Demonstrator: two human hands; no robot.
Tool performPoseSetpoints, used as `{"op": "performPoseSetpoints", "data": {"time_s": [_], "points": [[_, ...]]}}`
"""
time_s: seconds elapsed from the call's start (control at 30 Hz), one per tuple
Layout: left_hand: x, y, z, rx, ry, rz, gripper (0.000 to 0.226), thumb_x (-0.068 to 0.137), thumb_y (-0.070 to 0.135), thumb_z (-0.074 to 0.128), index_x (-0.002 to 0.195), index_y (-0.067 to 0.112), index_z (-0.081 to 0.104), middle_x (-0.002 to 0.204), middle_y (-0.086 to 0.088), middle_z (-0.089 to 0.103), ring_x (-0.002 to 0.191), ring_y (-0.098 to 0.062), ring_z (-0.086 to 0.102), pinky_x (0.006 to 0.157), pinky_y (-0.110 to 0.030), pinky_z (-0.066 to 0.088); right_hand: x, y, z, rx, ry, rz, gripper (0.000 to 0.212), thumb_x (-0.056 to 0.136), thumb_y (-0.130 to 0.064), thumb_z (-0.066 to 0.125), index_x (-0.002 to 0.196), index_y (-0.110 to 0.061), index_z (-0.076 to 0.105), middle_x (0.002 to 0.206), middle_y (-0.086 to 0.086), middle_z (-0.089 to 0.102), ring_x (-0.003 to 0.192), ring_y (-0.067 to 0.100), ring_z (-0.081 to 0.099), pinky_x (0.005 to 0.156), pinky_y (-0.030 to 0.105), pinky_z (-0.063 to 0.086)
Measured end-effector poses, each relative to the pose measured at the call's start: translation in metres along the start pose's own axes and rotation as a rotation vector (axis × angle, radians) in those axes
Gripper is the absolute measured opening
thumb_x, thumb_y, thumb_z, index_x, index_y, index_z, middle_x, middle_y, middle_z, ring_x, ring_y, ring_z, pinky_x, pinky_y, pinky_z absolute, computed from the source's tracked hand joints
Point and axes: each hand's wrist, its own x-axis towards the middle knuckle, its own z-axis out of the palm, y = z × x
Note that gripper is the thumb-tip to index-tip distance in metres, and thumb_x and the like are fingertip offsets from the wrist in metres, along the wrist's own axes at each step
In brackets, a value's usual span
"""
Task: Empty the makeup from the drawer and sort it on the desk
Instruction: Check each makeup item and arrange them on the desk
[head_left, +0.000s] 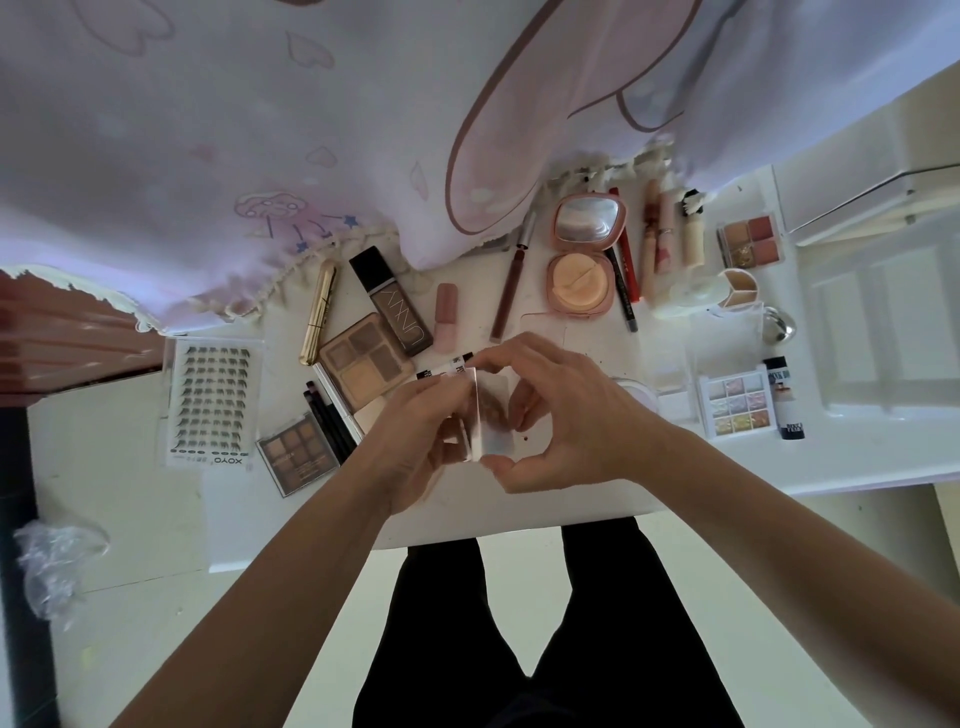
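An open pink compact (579, 283) lies on the white surface (545, 499), its rounded-square lid showing a mirror and its base a soft peach puff. Below the compact and slightly to its left, both hands meet over the surface around a small clear case (493, 423), square and glossy like hard plastic. The left hand (421, 436) grips the case's left edge with curled fingers. The right hand (563, 415) pinches it between thumb below and fingertips above.

Just left of the compact lies a slim brown pencil (511, 291), and just right of it a red pencil (626, 260). Further left of the compact come a matte pink lipstick tube (445, 322), a dark rectangular foundation bottle (395, 304) and a shiny gold tube (319, 312). Below and left of the compact sit a neutral eyeshadow palette (363, 364) and a smaller brown palette (296, 452). Far left of it is a clear sheet of false lashes (213, 400). Right of the compact stand cream-coloured tubes (670, 239) and a four-pan blush palette (753, 239); below and right of it lies a shimmery pastel palette (737, 402). Above the compact hangs a fringed, cartoon-printed cloth (311, 130).
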Motion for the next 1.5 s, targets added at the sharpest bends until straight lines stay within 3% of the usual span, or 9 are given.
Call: {"op": "performPoseSetpoints", "data": {"time_s": [0.2,0.4,0.57,0.67,0.87,1.0,1.2,1.37,1.5], "points": [[0.002,-0.002,-0.018,-0.120,0.061,-0.016,0.050,0.071,0.028,0.057,0.113,0.004,0.070,0.109,-0.039,0.057,0.097,-0.038,0.052,0.089,-0.055,0.041,-0.004,0.007,-0.005,0.131,0.027,0.129,0.056,0.075,-0.034,0.086,0.122,-0.021,0.060,0.118,-0.010,0.054,0.086,0.012,0.068,0.072,0.027,0.057],[0.003,-0.001,-0.014,-0.054,0.119,0.142,0.051,0.070,0.014,0.068,0.120,0.011,0.066,0.104,-0.013,0.073,0.094,-0.030,0.069,0.083,-0.040,0.055,-0.003,0.009,0.000,0.610,0.200,0.562,0.023,0.096,-0.035,0.064,0.114,-0.020,0.062,0.103,0.005,0.064,0.080,0.020,0.069,0.073,0.034,0.057],[0.005,-0.009,-0.013,0.241,0.170,0.346,0.059,0.062,0.029,0.080,0.118,0.021,0.063,0.107,-0.005,0.072,0.100,-0.027,0.070,0.086,-0.045,0.060,0.004,0.002,-0.004,0.954,0.100,0.898,0.053,0.086,-0.053,0.068,0.113,-0.009,0.056,0.091,0.015,0.066,0.078,0.030,0.071,0.068,0.037,0.056],[0.006,-0.013,-0.010,0.324,0.191,0.421,0.057,0.060,0.041,0.080,0.112,0.034,0.058,0.106,0.002,0.069,0.101,-0.018,0.068,0.085,-0.041,0.060,0.006,-0.003,-0.002,0.905,0.044,0.908,0.068,0.071,-0.055,0.078,0.116,-0.008,0.057,0.097,0.015,0.070,0.081,0.030,0.073,0.071,0.036,0.056],[0.008,-0.025,-0.007,0.344,0.204,0.482,0.058,0.068,0.023,0.081,0.121,0.021,0.055,0.111,0.000,0.063,0.104,-0.013,0.064,0.091,-0.038,0.058,0.004,-0.005,-0.001,0.690,0.086,0.908,0.012,0.086,-0.016,0.070,0.091,-0.006,0.073,0.070,0.008,0.067,0.065,0.020,0.066,0.073,0.035,0.062],[0.007,-0.028,-0.012,0.160,0.228,0.444,0.058,0.072,0.019,0.080,0.125,0.025,0.056,0.113,0.001,0.067,0.107,-0.016,0.064,0.089,-0.031,0.056,-0.001,-0.005,-0.004,0.526,0.190,0.908,0.009,0.086,-0.012,0.065,0.080,-0.013,0.072,0.057,-0.003,0.060,0.054,0.015,0.062,0.066,0.028,0.061],[0.006,-0.033,-0.024,-0.138,0.265,0.182,0.020,0.098,0.013,0.058,0.115,0.015,0.068,0.100,-0.005,0.073,0.086,-0.019,0.066,0.075,-0.035,0.052,-0.004,-0.003,-0.011,0.353,0.261,0.812,0.020,0.085,-0.013,0.065,0.101,-0.023,0.071,0.061,0.000,0.070,0.051,0.012,0.061,0.058,0.020,0.055],[0.007,-0.040,-0.028,0.147,0.356,0.225,0.019,0.101,0.026,0.055,0.102,0.021,0.073,0.093,0.001,0.073,0.079,-0.011,0.063,0.065,-0.027,0.045,-0.009,-0.001,-0.017,0.152,0.330,0.714,0.035,0.082,-0.016,0.072,0.071,-0.050,0.069,0.067,-0.001,0.072,0.063,0.015,0.065,0.078,0.022,0.053],[0.027,-0.040,-0.025,0.908,0.509,0.516,0.030,0.094,0.033,0.064,0.122,0.023,0.064,0.104,0.007,0.060,0.093,-0.009,0.055,0.077,-0.022,0.040,-0.017,0.000,-0.027,0.171,0.475,0.768,0.025,0.080,-0.011,0.071,0.100,-0.025,0.076,0.057,-0.023,0.066,0.055,-0.007,0.060,0.073,0.004,0.046]]}}
